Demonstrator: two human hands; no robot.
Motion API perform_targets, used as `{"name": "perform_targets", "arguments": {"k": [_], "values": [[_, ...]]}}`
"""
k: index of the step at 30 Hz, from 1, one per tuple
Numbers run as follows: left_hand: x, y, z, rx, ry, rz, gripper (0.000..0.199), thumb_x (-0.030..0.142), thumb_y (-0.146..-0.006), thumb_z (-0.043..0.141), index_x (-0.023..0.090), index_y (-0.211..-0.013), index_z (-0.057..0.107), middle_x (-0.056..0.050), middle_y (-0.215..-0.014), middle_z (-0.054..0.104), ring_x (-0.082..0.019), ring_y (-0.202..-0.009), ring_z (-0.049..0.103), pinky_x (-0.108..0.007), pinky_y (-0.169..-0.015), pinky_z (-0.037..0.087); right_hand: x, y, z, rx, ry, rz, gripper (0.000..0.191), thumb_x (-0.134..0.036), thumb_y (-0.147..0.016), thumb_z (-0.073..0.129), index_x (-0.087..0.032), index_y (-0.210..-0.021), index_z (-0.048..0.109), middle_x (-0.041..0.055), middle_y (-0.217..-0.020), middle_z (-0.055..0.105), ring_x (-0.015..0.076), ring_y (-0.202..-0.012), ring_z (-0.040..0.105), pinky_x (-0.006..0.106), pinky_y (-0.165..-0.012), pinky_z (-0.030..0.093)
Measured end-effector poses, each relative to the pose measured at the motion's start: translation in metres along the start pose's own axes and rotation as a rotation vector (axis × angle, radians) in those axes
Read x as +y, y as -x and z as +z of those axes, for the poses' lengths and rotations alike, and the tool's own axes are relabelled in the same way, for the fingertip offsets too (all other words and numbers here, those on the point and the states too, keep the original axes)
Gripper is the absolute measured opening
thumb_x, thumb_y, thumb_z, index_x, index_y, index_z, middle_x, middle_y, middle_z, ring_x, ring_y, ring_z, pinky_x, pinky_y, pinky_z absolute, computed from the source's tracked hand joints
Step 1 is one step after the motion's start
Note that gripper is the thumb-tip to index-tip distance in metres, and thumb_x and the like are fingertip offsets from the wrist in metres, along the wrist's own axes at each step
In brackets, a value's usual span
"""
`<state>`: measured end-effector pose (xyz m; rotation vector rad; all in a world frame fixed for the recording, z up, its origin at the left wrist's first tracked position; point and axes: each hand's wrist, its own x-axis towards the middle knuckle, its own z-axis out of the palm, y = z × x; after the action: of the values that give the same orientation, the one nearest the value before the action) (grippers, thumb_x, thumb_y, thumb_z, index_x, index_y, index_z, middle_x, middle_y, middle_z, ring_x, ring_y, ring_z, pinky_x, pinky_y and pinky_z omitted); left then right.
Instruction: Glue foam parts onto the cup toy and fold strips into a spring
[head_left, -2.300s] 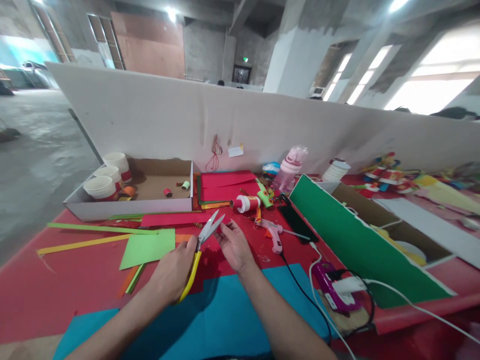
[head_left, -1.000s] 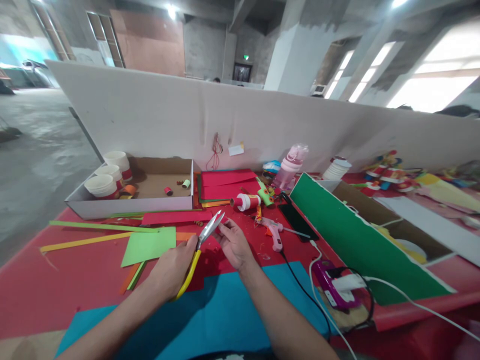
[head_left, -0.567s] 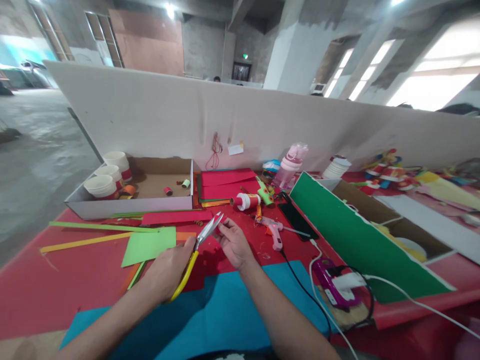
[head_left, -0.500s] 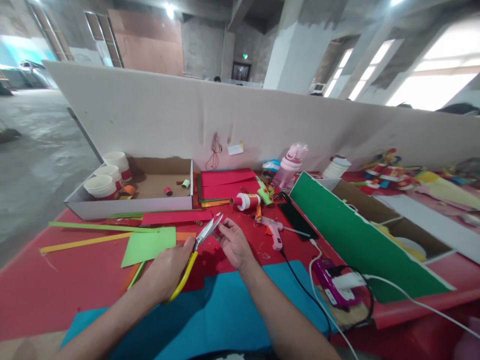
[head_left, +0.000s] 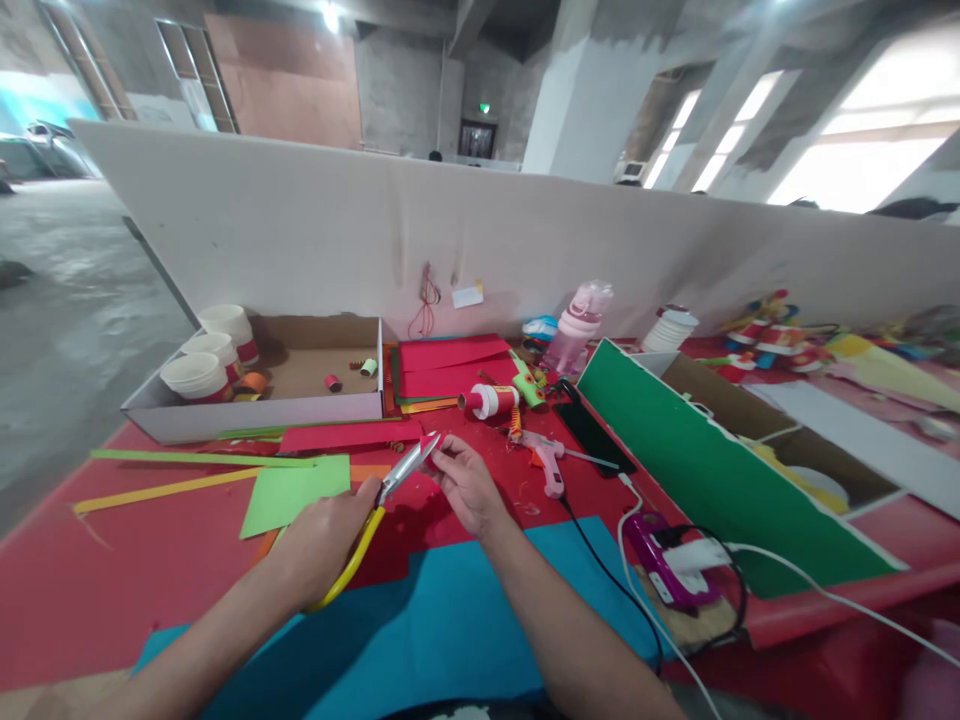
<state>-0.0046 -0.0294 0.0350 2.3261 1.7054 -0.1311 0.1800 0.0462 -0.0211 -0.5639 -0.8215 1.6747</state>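
My left hand (head_left: 324, 540) is wrapped round a pair of scissors (head_left: 407, 470) with yellow handles, the blades pointing away and to the right. Between the fingertips of my right hand (head_left: 471, 490) is a small piece of red paper (head_left: 428, 446), partly hidden by the fingers and blades. The scissor tips meet this piece, and the blades look nearly together. Left of the scissors lies a light green paper sheet (head_left: 296, 492). Beneath my forearms a blue sheet (head_left: 450, 620) covers the front of the red table (head_left: 67, 570).
A shallow box (head_left: 255, 425) holds paper cups (head_left: 196, 376) at the back left. Past my right hand lie a pink glue gun (head_left: 551, 465), a red-and-white paper roll (head_left: 495, 402) and a phone (head_left: 592, 440). A green-sided box (head_left: 705, 470) and purple power strip (head_left: 667, 570) stand right.
The scissor blades have come closer together at the red paper. My left hand has shifted slightly left and down, while my right hand stays almost in place. The view has moved slightly.
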Motion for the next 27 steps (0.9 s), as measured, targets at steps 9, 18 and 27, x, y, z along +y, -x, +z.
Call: {"name": "perform_targets", "arguments": {"k": [9, 18, 27], "values": [[-0.002, 0.001, 0.001, 0.003, 0.012, 0.016, 0.022, 0.017, -0.089, 0.033, 0.021, -0.11, 0.038, -0.006, -0.074, 0.062, -0.024, -0.068, 0.063, -0.028, -0.055, 0.034, -0.001, -0.001, 0.003, 0.054, 0.059, -0.034, 0.019, -0.028, -0.064, 0.079, -0.02, -0.073, 0.064, -0.0025, -0.074, 0.064, 0.0121, -0.071, 0.059, 0.026, -0.073, 0.05], [0.0, 0.002, -0.002, -0.033, -0.051, -0.011, 0.027, 0.017, -0.089, 0.031, 0.019, -0.114, 0.039, -0.01, -0.083, 0.062, -0.026, -0.074, 0.063, -0.031, -0.062, 0.04, 0.001, -0.006, -0.008, 0.088, 0.31, -0.087, 0.015, -0.031, -0.069, 0.075, -0.019, -0.074, 0.07, -0.0009, -0.07, 0.067, 0.0117, -0.067, 0.057, 0.024, -0.069, 0.045], [0.002, 0.002, -0.004, -0.053, -0.049, -0.022, 0.029, 0.014, -0.086, 0.033, 0.02, -0.114, 0.039, -0.009, -0.078, 0.063, -0.025, -0.072, 0.064, -0.029, -0.06, 0.04, -0.004, -0.004, -0.006, 0.065, 0.371, -0.078, 0.013, -0.031, -0.069, 0.074, -0.019, -0.074, 0.072, -0.0012, -0.068, 0.067, 0.0119, -0.065, 0.056, 0.023, -0.064, 0.044]]}}
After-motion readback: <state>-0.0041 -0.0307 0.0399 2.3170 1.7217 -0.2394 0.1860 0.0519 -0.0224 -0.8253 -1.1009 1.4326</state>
